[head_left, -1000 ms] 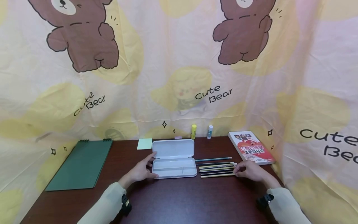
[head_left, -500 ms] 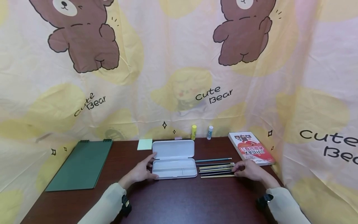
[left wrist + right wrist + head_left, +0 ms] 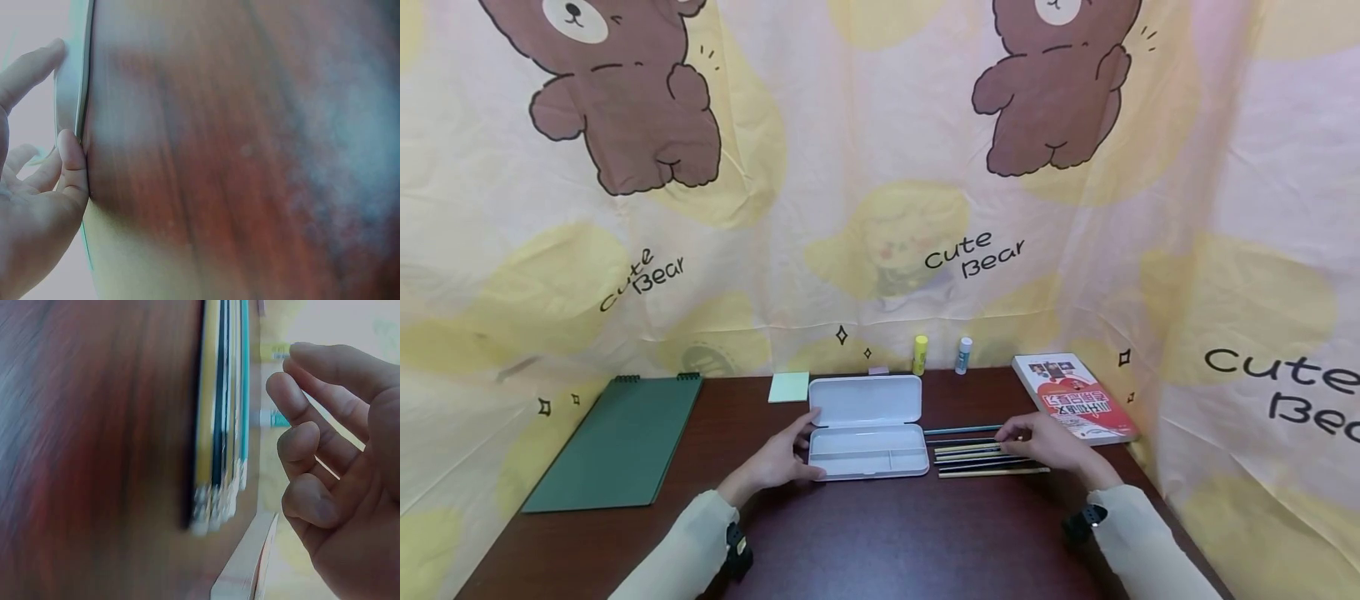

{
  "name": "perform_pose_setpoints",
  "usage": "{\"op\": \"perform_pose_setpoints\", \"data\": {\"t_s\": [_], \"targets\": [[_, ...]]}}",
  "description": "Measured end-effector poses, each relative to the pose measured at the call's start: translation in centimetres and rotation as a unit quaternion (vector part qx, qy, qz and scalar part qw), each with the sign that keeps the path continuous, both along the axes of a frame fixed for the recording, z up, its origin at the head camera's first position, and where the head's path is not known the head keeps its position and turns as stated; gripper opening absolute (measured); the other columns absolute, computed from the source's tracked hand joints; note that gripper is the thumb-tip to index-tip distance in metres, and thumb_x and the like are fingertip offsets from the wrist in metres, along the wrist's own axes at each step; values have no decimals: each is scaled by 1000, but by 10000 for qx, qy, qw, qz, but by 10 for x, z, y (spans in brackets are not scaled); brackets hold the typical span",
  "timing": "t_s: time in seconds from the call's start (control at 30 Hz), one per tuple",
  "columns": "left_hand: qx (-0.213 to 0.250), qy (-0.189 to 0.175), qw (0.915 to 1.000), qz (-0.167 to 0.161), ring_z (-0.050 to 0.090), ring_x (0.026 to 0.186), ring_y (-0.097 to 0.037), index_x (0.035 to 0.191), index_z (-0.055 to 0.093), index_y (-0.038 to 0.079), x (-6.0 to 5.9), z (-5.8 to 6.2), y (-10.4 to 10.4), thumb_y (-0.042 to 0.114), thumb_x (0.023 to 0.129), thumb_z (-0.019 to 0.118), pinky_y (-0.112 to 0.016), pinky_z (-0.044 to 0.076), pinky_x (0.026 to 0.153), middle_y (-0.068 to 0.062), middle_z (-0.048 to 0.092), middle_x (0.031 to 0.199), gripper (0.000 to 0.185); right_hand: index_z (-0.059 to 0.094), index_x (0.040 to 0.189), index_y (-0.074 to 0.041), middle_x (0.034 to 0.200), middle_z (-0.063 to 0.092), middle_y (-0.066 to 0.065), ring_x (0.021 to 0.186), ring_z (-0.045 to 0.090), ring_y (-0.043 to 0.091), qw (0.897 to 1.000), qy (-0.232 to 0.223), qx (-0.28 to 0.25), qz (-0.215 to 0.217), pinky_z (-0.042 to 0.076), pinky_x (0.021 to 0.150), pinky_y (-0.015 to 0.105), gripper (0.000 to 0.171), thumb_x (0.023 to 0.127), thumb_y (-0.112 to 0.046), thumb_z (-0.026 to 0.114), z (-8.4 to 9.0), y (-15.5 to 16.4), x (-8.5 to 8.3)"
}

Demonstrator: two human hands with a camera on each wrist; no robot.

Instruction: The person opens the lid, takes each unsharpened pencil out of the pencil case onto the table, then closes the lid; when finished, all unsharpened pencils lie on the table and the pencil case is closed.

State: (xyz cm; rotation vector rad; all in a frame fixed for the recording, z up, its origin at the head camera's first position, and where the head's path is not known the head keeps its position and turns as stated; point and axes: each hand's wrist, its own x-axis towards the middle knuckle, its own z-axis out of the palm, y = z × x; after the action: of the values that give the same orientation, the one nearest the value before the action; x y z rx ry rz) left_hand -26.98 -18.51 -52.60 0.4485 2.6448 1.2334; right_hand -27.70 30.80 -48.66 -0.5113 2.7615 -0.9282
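Observation:
An open white pencil case [image 3: 868, 452] with a divided tray lies mid-table, its lid folded back. My left hand [image 3: 781, 457] holds it by its left side, thumb at the front corner and fingers farther back. In the left wrist view, fingertips [image 3: 72, 150] press on the case's edge. To the case's right, several pencils [image 3: 973, 457] lie side by side, eraser ends to the right. My right hand [image 3: 1047, 442] is over their right part, fingers loosely bent. In the right wrist view that hand [image 3: 350, 425] has nothing in its fingers and is apart from the pencils.
A green spiral notebook [image 3: 617, 442] lies at the left. Behind the case are pale green sticky notes [image 3: 788, 387], a yellow tube [image 3: 920, 356] and a blue-and-white glue stick [image 3: 963, 356]. A red-and-white book [image 3: 1075, 400] lies at the back right, close to my right hand.
My right hand has left the eraser ends of the near pencils and moved left and back over the row. The left hand and pencil case have stayed in place.

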Motion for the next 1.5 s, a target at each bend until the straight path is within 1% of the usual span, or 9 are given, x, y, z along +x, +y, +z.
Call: {"op": "perform_pose_setpoints", "data": {"t_s": [0.1, 0.3, 0.5, 0.6, 0.8, 0.93, 1.2, 1.37, 1.5], "targets": [[-4, 3, 10000, 3, 53, 113, -23, 159, 26, 24, 0, 1, 0, 30, 72, 91, -32, 50, 83, -8, 51, 142, 109, 76, 106, -19, 100, 73, -6, 91, 59, 16, 10000, 55, 21, -64, 47, 83, 34, 17, 92, -26, 72, 2, -12, -4], [-6, -33, 10000, 24, 53, 113, -23, 159, 26, 24, 1, 1, 1, 29, 72, 91, -32, 50, 82, -8, 51, 142, 108, 76, 106, -21, 96, 71, -9, 91, 59, 16, 9994, 124, 8, -308, 46, 83, 35, 16, 91, -27, 73, 7, -39, -13], [7, -34, 10000, 21, 53, 114, -23, 159, 26, 24, 1, 2, 1, 30, 71, 91, -32, 50, 82, -8, 51, 143, 109, 74, 102, -26, 95, 71, -7, 88, 59, 15, 9990, 338, -209, -216, 48, 80, 33, 10, 92, -24, 72, 8, -62, -25], [10, -30, 10000, 5, 53, 115, -24, 159, 26, 25, 1, 3, 1, 31, 71, 91, -31, 50, 82, -7, 51, 143, 109, 74, 103, -25, 96, 71, -7, 87, 59, 15, 9984, 461, -238, -212, 49, 78, 31, 11, 93, -25, 72, 6, -71, -29], [-26, 8, 10000, -14, 53, 114, -24, 158, 27, 24, 1, 3, 1, 29, 72, 91, -32, 50, 83, -8, 52, 142, 107, 73, 109, -22, 100, 73, -4, 90, 64, 14, 9971, 480, -361, -463, 53, 78, 32, 17, 93, -25, 72, 4, -91, -36], [-53, 26, 10000, -19, 53, 114, -24, 159, 27, 24, 0, 3, 0, 28, 73, 90, -31, 50, 83, -8, 51, 142, 107, 70, 115, -20, 101, 74, -2, 90, 67, 14, 9964, 416, -544, -504, 55, 78, 34, 23, 93, -25, 71, 5, -103, -40], [17, -20, 10000, -14, 53, 114, -24, 159, 26, 23, 0, 3, 1, 29, 72, 91, -31, 50, 82, -8, 51, 143, 108, 64, 128, -14, 102, 74, 1, 89, 69, 15, 9950, 421, -677, -596, 57, 78, 35, 37, 93, -24, 71, 5, -121, -45], [-22, -10, 10000, -6, 53, 113, -23, 159, 27, 23, 1, 2, 1, 30, 72, 91, -31, 50, 81, -8, 51, 143, 108, 62, 133, -14, 107, 74, 2, 92, 69, 17, 9944, 497, -676, -635, 56, 78, 35, 40, 94, -23, 69, 5, -130, -48], [-26, -8, 10000, -8, 53, 112, -24, 159, 27, 23, 2, 3, 1, 29, 72, 91, -31, 50, 80, -9, 51, 143, 108, 60, 135, -16, 115, 73, 3, 99, 68, 18, 9943, 550, -693, -594, 56, 82, 37, 40, 96, -23, 67, 4, -135, -50]]}}
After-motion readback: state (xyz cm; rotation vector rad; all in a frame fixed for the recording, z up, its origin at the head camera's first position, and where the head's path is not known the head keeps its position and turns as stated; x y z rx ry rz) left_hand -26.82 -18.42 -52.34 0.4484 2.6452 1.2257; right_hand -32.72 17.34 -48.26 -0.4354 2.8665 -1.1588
